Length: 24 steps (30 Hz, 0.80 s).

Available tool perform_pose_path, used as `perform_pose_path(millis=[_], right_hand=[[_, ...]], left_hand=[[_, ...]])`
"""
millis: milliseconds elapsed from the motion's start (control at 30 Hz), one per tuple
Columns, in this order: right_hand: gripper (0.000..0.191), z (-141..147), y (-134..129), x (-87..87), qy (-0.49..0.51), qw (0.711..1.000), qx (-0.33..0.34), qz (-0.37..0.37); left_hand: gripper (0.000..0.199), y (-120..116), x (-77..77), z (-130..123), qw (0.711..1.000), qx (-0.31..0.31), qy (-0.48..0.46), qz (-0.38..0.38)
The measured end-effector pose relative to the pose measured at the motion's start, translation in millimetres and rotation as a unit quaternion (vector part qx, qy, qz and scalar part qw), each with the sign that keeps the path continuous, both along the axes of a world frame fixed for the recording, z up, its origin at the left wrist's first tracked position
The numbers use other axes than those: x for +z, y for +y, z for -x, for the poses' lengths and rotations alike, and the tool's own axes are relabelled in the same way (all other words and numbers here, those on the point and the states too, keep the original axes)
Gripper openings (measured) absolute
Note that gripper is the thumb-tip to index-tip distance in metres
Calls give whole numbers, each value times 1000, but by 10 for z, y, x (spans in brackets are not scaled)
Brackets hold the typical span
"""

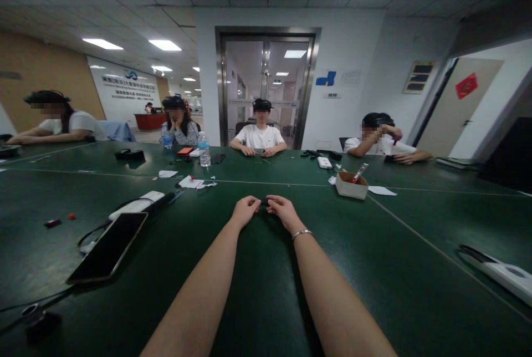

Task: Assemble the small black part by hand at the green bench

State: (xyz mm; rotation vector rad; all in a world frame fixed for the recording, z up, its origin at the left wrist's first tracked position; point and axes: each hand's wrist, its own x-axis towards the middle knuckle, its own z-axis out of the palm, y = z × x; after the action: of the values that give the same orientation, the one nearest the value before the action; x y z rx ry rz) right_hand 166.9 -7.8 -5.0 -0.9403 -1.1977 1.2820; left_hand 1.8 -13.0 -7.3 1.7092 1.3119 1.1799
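Both my arms reach forward over the dark green table (266, 296). Between my fingertips is a small black object (264, 202), too small and covered to name. My left hand (246, 210) pinches its left end, and my right hand (282, 212), with a silver bracelet (302, 233) at the wrist, closes on its right end. The fingers of both hands are bent together and hide most of it. The hands rest at or just above the tabletop, a short gap apart.
To the left lie a phone (110, 249) and a white device with a cable (137, 204). Beyond are paper scraps (192, 182) and a water bottle (204, 150). A small box (351, 185) stands right of my hands; a white device (501, 274) lies far right. Several people sit around the table.
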Motion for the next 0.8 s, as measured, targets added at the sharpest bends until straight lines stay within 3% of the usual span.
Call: perform_pose_path(millis=[233,800], right_hand=[[22,-6,-14,13,6,999,31,-6],[18,49,-65,79,23,999,38,11]], left_hand=[[38,3,-18,14,1000,-1,5,-4],[41,-67,85,25,999,30,2,12]])
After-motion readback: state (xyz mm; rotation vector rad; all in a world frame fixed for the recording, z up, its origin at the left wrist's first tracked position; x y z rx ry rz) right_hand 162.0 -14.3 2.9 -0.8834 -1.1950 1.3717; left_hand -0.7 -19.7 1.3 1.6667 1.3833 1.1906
